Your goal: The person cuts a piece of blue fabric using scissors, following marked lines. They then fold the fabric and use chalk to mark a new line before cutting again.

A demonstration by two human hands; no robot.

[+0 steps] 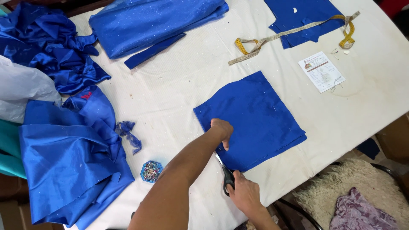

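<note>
White cloth covers the table that spreads away from both hands, giving a flat bed for cutting. Heaped blue satin lies well to the left of the left hand, pushed off to the side, probably so it stays out of the working patch. More folded blue fabric with a faint sparkle rests far ahead of the hands, and a smaller stack of cut blue pieces sits far ahead and to the right.

Directly under and beyond the hands lies the folded blue fabric piece, several layers stacked square, its near-left edge towards the person. The left hand presses down flat on that edge, fingers curled slightly over it, seemingly to keep the layers from sliding. The right hand, nearer the table's edge, is closed around the dark handles of the scissors, whose blades point forward along the fabric's edge just below the left hand; whether the blades are parted cannot be told.

A yellow measuring tape trails across the far cut pieces, ahead and right of the hands. A printed paper slip lies right of the fabric. Left of the forearm sits a small blue hexagonal pin box, near enough to reach, with a scrap of blue netting just beyond it.
</note>
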